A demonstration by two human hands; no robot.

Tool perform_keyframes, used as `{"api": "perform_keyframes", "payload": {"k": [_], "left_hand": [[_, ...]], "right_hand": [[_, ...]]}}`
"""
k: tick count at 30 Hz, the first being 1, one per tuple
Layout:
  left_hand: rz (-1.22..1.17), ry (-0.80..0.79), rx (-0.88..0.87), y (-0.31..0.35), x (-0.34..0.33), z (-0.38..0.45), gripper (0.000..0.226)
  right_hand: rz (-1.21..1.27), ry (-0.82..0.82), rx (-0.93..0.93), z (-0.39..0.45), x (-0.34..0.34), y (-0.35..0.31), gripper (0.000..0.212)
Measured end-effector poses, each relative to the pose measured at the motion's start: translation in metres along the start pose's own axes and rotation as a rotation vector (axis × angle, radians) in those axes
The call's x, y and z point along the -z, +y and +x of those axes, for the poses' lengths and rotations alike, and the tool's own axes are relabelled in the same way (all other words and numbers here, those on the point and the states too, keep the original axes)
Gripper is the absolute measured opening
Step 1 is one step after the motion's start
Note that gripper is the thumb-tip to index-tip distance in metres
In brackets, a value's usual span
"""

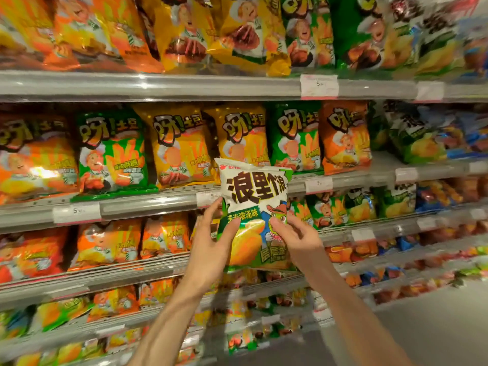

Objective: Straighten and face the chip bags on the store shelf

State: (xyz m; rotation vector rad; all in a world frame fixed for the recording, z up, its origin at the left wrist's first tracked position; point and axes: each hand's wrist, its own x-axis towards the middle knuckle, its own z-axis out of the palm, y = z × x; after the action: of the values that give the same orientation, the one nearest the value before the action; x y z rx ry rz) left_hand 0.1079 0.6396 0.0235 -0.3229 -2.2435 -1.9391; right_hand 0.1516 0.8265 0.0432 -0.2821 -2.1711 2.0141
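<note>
Both bare forearms reach up from the bottom edge. Left hand takes the white-and-green chip bag at its lower left edge, thumb on the front, fingers curled behind. Right hand pinches the lower right corner, thumb across the printed cartoon figure. Each grip is closed on the bag. The bag is upright, front print toward the camera, clear of any shelf, in front of the second shelf rail. Likely held low at both corners so the face stays readable while it is squared up or while a slot is found; its design matches none of the rows directly behind.

Behind it: a row of yellow, green and orange fry-snack bags, standing, fronts outward, some leaning. Price tags sit on the rails. Shelves run in tiers above and below, blurred toward the right. Grey floor at lower right.
</note>
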Motion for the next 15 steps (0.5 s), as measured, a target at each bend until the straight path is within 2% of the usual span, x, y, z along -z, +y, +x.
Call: {"api": "perform_keyframes", "payload": {"k": [2,5,6,8,11,12,15], "left_hand": [[-0.014,0.022,0.02,0.007,-0.034,-0.006,0.064],[-0.016,-0.001,0.029,0.019,-0.095,-0.015,0.064],[-0.016,-0.011,0.028,0.025,-0.116,-0.017,0.064],[-0.003,-0.037,0.012,0.038,-0.156,-0.017,0.059],[0.028,-0.111,0.008,0.057,-0.209,-0.011,0.061],[0.044,-0.136,0.008,0.061,-0.225,-0.007,0.063],[0.05,-0.195,-0.011,0.069,-0.265,0.009,0.059]], "right_hand": [[-0.004,-0.047,-0.003,0.002,0.035,0.002,0.009],[-0.019,-0.061,-0.008,0.004,0.098,0.004,0.019],[-0.021,-0.051,-0.016,0.005,0.119,0.005,0.019],[-0.022,-0.005,-0.033,0.006,0.159,0.004,0.006],[0.004,0.074,-0.041,0.013,0.213,0.006,0.011],[0.005,0.096,-0.028,0.018,0.229,0.008,0.023],[-0.024,0.17,-0.022,0.035,0.267,0.009,0.082]]}}
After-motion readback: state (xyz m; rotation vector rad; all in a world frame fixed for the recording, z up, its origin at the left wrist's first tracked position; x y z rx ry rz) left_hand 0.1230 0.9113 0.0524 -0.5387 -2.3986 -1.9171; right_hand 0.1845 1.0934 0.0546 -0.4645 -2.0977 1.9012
